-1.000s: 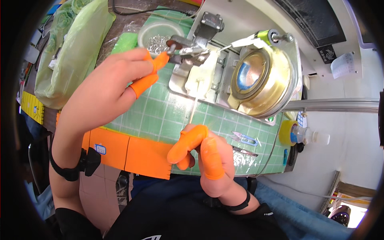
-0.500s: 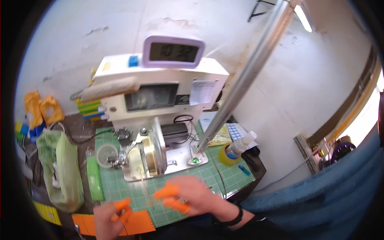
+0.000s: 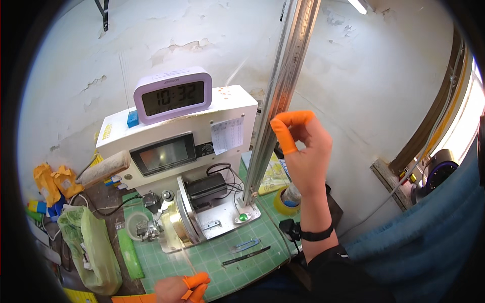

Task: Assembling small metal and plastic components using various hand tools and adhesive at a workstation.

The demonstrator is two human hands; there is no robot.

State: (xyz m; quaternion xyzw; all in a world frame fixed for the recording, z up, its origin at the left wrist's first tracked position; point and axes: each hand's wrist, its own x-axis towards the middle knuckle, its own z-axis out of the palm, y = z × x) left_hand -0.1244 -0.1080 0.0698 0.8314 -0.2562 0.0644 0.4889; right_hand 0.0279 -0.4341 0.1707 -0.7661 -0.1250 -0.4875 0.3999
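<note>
We took the pale strand (image 3: 189, 261) for a light thing, thin and easily bent or snapped, though we could not tell whether it was a slim stick or a taut cord. It ran from beside the brass wheel (image 3: 174, 222) over the green mat (image 3: 227, 283) to the left hand (image 3: 174, 290). The best hold, we judged, was a gentle pinch near its lower end; the orange finger covers (image 3: 285, 140) looked rubbery enough to curb slipping.

We could not tell whether the left fingers gripped the strand or merely lay against it. The right hand (image 3: 310, 159) stood well apart from the left, beside the metal post (image 3: 278, 101), its finger and thumb curled tip to tip; we saw nothing between them.

Half a second earlier, the right hand was low over the mat; now it was raised high, and the blue snips (image 3: 245, 246) and black tool (image 3: 246, 255) showed plainly.
</note>
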